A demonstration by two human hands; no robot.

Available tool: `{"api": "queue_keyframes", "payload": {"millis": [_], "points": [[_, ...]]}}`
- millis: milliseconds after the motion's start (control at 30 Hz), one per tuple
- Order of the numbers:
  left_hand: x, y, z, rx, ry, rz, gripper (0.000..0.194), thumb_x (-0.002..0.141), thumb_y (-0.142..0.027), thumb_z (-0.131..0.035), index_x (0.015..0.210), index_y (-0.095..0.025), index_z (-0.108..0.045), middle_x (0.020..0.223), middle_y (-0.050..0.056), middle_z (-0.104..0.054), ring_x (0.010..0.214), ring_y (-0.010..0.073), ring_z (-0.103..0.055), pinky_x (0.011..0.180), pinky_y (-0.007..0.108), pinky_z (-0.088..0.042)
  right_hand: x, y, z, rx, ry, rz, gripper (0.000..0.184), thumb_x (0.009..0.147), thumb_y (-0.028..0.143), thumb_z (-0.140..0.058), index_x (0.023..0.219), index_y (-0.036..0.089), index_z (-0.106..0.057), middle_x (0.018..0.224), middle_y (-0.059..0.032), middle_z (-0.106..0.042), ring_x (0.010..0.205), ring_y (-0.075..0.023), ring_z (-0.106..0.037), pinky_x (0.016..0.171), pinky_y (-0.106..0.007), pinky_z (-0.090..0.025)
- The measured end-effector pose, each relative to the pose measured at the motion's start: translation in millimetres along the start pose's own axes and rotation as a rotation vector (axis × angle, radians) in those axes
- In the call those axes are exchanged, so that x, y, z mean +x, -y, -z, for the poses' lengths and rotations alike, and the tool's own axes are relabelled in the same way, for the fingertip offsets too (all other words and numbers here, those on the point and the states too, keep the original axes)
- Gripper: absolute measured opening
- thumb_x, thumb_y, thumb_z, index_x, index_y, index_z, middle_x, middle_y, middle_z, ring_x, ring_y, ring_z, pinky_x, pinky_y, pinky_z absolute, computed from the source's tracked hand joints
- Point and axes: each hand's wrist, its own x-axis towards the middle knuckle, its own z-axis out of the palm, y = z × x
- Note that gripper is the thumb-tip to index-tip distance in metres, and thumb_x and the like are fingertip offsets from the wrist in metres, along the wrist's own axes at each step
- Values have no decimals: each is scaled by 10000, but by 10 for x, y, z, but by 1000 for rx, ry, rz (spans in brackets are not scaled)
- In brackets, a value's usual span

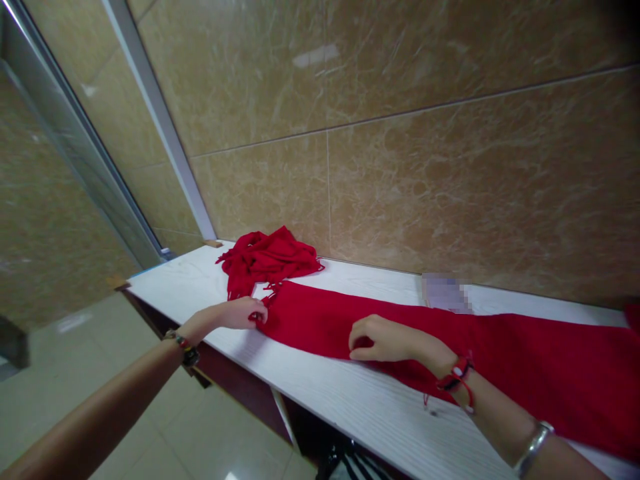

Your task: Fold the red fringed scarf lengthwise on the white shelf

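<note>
A long red scarf (310,319) lies stretched out flat along the white tabletop, its fringed end towards the left. At that end my left hand (244,313) has its thumb and fingers closed on the near corner, by the fringe. Further right, my right hand (383,338) rests over the scarf's near edge with curled fingers, pinching the cloth there; its fingertips are partly hidden. Just beyond my left hand sits a crumpled heap of red fringed cloth (273,257), which looks like a second scarf.
The narrow white table (173,283) runs along a tan marble-tiled wall (450,180). A small blurred pale item (444,293) lies behind the scarf near the wall. Below the table's front edge are dark open shelves, with the tiled floor (125,400) at the left.
</note>
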Motion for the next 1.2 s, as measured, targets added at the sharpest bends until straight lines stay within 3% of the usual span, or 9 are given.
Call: {"api": "queue_keyframes", "payload": {"millis": [67, 133, 233, 367, 500, 600, 800, 933, 1200], "points": [[17, 50, 38, -78, -6, 25, 147, 757, -210, -513, 842, -183, -629, 828, 3, -656, 737, 114, -583, 670, 175, -414, 25, -40, -41, 12, -67, -44, 263, 852, 333, -473, 959, 177, -657, 949, -54, -655, 873, -161, -580, 813, -271, -430], [85, 113, 76, -145, -92, 80, 239, 827, -317, -432, 874, -170, -614, 849, 19, -648, 760, 125, -577, 677, 185, -415, 44, -103, -121, -41, -146, -118, 396, 859, 406, -447, 1145, 164, -574, 1169, -102, -568, 1092, -209, -485, 938, -343, -364], [245, 181, 68, -162, -225, 177, 300, 853, -294, -346, 949, -145, -589, 959, 59, -624, 856, 154, -556, 747, 218, -405, 41, -198, -276, -137, -111, -232, 552, 848, 500, -417, 1307, 194, -419, 1377, -113, -369, 1264, -282, -292, 1016, -473, -246], [423, 188, -10, -165, -138, 159, 216, 724, -244, -517, 899, -153, -606, 928, 44, -617, 846, 169, -544, 757, 223, -397, 1, -251, -390, -179, -31, -265, 577, 867, 553, -304, 1345, 232, -357, 1424, -83, -290, 1298, -292, -227, 1038, -514, -170], [446, 180, -66, -204, -89, 138, 367, 671, -295, -588, 1015, -169, -569, 1004, 42, -578, 885, 174, -520, 770, 229, -394, -12, -239, -389, -187, -33, -267, 580, 869, 560, -283, 1349, 241, -346, 1426, -78, -286, 1301, -287, -222, 1042, -511, -162], [420, 197, -112, -333, -151, 127, 455, 627, -296, -625, 1057, -176, -536, 1080, 50, -522, 977, 190, -473, 859, 261, -355, -5, -229, -388, -189, -42, -279, 573, 870, 559, -282, 1345, 246, -353, 1424, -74, -291, 1298, -288, -230, 1037, -516, -172], [489, 200, -188, -546, -285, 132, 250, 654, -392, -600, 727, -179, -491, 782, -15, -496, 769, 153, -478, 721, 260, -391, -6, -221, -399, -206, -54, -280, 564, 874, 551, -278, 1344, 249, -354, 1419, -71, -303, 1298, -277, -236, 1040, -507, -174], [530, 153, -174, -630, -361, 155, 253, 710, -414, -530, 741, -186, -424, 755, -21, -491, 713, 138, -486, 628, 241, -398, -10, -202, -385, -212, -45, -283, 560, 877, 543, -281, 1342, 241, -359, 1418, -69, -305, 1299, -271, -234, 1043, -498, -174], [424, 269, -86, -589, -375, 187, 234, 657, -360, -593, 774, -186, -487, 803, -11, -550, 787, 143, -524, 681, 229, -418, -2, -207, -392, -197, -47, -284, 549, 879, 536, -287, 1341, 250, -359, 1418, -72, -306, 1299, -268, -234, 1042, -499, -171]]}}
